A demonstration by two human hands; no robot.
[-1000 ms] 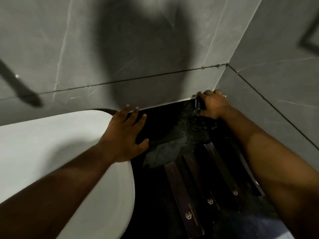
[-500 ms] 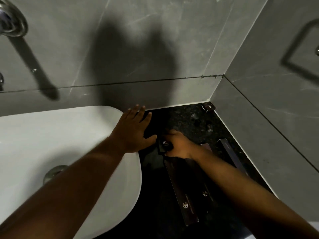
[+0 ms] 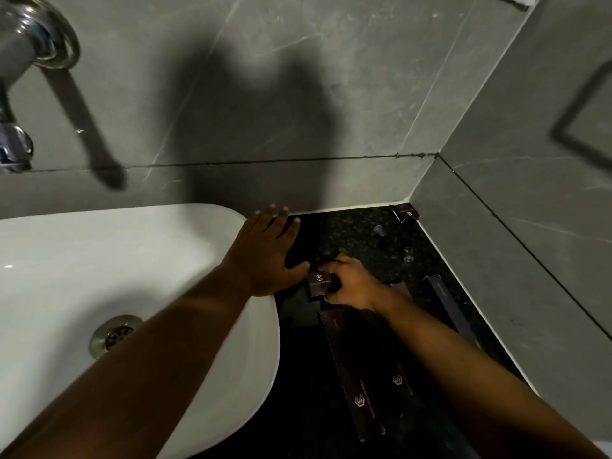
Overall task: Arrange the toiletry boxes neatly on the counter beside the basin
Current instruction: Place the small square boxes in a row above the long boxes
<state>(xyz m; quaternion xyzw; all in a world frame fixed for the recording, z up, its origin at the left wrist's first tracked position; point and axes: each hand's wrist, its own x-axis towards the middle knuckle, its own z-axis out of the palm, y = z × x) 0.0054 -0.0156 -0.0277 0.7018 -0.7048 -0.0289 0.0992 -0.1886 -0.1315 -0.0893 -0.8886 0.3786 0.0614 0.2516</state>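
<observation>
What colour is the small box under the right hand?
Very dark brown, near black, with a pale logo on top: the small box, clearest in the head view.

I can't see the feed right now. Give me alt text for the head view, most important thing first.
The right hand holds a small dark box on the black counter, at the far end of long dark boxes lying side by side. The left hand rests flat, open, on the white basin rim; another small box sits in the wall corner.

White basin (image 3: 139,260); black speckled counter (image 3: 351,233); dark brown boxes (image 3: 351,372); grey marbled wall (image 3: 265,77).
</observation>
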